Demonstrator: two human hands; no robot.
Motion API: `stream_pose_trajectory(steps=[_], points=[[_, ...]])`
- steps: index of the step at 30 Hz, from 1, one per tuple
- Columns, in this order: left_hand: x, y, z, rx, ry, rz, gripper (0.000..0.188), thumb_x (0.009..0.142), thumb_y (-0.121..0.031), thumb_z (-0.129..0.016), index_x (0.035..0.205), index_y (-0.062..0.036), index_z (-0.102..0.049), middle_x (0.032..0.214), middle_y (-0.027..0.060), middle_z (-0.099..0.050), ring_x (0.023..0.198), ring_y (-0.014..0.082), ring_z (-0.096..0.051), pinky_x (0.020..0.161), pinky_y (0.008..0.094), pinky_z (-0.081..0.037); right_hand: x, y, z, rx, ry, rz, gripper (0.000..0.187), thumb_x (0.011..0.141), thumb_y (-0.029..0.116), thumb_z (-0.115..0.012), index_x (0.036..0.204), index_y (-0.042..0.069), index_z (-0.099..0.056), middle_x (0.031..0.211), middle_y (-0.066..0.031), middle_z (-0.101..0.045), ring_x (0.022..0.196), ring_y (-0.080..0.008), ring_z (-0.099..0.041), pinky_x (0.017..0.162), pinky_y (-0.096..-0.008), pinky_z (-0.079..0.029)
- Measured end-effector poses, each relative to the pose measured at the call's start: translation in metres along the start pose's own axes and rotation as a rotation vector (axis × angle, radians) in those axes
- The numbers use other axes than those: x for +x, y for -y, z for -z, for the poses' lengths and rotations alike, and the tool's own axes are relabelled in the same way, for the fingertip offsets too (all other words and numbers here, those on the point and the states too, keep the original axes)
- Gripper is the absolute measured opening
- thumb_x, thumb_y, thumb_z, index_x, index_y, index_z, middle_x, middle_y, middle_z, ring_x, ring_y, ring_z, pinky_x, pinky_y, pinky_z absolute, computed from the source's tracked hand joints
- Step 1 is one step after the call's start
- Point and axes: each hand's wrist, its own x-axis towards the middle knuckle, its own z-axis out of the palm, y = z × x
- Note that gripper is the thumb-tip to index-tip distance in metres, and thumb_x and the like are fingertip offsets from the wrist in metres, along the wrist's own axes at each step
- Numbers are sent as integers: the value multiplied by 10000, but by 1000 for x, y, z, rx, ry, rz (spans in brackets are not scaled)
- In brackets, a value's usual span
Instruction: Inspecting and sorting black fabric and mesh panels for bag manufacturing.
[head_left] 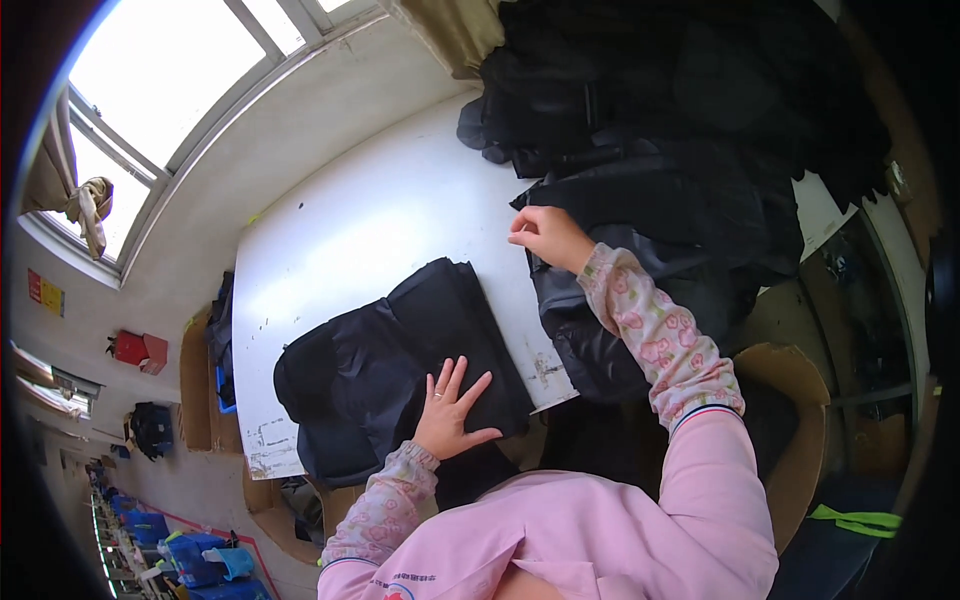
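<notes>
Left hand flat, fingers spread, on folded black garment — right hand pinches black pile.

Folded black garment: lies flat on the white table, at about 8 o'clock from picture centre. Cloth dark, slightly glossy, with soft creases; its lower end hangs over the table's near edge. Left hand touches it, palm down, fingers spread, at its 5 o'clock corner.

Second black garment: rumpled, unfolded, at 2 o'clock, draped over the table's right edge. Right hand touches its left margin, fingers curled on the cloth.
</notes>
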Motion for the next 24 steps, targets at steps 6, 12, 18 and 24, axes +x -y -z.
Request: stream_pose_trajectory(steps=[6,12,18,24], points=[[1,-2,5,-7,28,24,941,699,-643,-716,1476,-242,-366,1572,204,-149,1453,426,-105,1098,661,-134,-111,-25,153,-840,-578,-365,462,806,386,-715,1103,49,-607,999,-159,-661,940,-344,-621,783,-443,-498],[29,-35,34,37,84,30,836,797,-598,-663,1459,-172,-381,1533,236,-220,1431,448,-156,1099,652,-153,-150,-70,171,-378,-412,-478,518,742,195,-784,1182,-8,-602,933,-142,-658,854,-251,-637,766,-362,-504],[124,-77,86,-1278,-96,77,761,903,-360,-667,1507,-130,-264,1472,163,-355,1351,240,-361,1096,392,-298,-132,89,101,200,-122,30,285,778,28,-703,1059,65,-669,841,-36,-627,769,-141,-586,775,-312,-472],[183,-104,91,-1160,174,-4,569,890,-158,-673,1360,21,-408,1207,79,-573,1014,146,-562,886,294,-473,-152,124,25,-193,143,568,247,711,61,-717,945,109,-658,928,-57,-631,1026,-245,-559,1038,-471,-314]])
